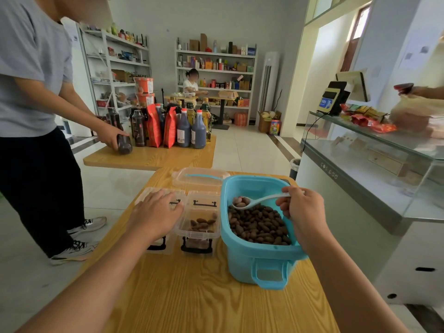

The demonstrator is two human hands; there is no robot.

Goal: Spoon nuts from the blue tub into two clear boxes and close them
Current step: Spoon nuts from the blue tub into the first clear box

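Spoon of nuts in right hand — above blue tub

One view only, worn on the person's head, looking forward and down over both forearms. It sits close above the wooden table, with the blue tub right of centre and the clear boxes just left of it. The wide lens bends the edges and takes in the shelves across the room.
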